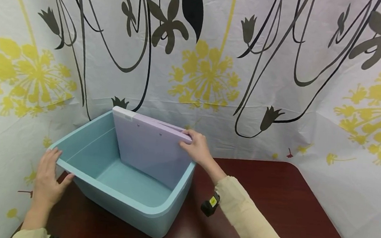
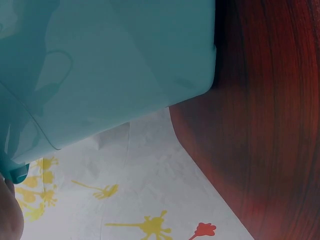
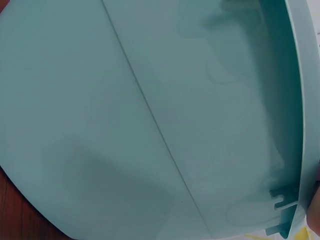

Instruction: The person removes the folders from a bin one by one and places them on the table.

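Observation:
A light blue plastic bin (image 1: 147, 207) stands on the table, its outer walls also filling much of both wrist views. Inside, a lilac ring binder (image 1: 150, 145) leans upright along the back wall, with a white strip at its upper left corner. My right hand (image 1: 197, 147) pinches the binder's upper right corner, thumb on the near cover and fingers over the top edge. At the bin's left front corner, my left hand (image 1: 48, 178) rests against the rim with its fingers fairly straight and thumb spread along the front side. Only a bit of each hand shows in its wrist view.
The dark red-brown wooden table (image 1: 265, 203) extends to the right of the bin. A white cloth (image 1: 283, 86) with yellow flowers and dark leaves hangs behind the table and along its sides. A small black device (image 1: 210, 204) is worn at the right wrist.

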The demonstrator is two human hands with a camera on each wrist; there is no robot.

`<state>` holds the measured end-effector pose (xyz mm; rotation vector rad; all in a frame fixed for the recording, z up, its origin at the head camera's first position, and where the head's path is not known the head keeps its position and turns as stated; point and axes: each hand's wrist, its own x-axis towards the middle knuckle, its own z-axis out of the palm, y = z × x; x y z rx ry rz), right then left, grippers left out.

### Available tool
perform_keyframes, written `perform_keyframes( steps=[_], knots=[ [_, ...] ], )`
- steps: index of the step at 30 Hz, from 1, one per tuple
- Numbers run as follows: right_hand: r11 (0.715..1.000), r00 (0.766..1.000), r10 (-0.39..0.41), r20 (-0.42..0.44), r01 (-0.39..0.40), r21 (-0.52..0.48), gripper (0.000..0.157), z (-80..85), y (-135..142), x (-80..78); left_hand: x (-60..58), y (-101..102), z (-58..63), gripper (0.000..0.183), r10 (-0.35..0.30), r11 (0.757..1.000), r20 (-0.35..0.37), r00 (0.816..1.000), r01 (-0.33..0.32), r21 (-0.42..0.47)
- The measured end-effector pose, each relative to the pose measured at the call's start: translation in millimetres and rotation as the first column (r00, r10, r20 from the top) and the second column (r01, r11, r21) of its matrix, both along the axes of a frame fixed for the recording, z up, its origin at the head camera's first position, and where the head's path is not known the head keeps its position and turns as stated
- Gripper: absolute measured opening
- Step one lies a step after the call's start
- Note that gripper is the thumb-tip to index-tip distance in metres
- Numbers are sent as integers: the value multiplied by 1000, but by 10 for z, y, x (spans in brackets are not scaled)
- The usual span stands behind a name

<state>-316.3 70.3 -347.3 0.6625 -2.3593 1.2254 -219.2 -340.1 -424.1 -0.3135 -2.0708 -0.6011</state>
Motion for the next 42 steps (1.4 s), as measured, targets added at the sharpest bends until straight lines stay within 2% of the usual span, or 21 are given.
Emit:
perform_keyframes(
  steps=[7, 13, 19, 26, 27, 34, 42],
  knots=[
    [993, 999, -15, -37, 10, -119, 24, 61, 16, 42, -10, -21, -16, 94, -11, 1000, 14, 1000, 11, 5],
    [966, 999, -18, -46, 5, -258, 22, 149, 52, 85, -7, -21, -17, 95, -17, 1000, 22, 1000, 17, 8],
    [939, 999, -22, -46, 5, -344, 24, 248, 100, 146, -4, -30, -3, 95, -30, 999, 19, 999, 29, 15],
    [913, 998, -54, -43, 31, -407, 24, 533, 98, 465, 6, -19, 15, 94, -38, 999, 30, 999, 38, 12],
    [908, 997, -55, -45, 31, -418, 24, 540, 109, 472, 4, -18, 16, 94, -38, 999, 28, 999, 38, 12],
    [849, 997, -81, -20, 58, -525, 26, 463, 254, 367, -8, -22, 7, 95, -40, 999, 26, 999, 39, 8],
    [776, 995, -73, -68, 14, -630, 26, 482, 402, 462, 0, -7, 11, 98, -45, 999, 23, 999, 45, 16]
  ],
)
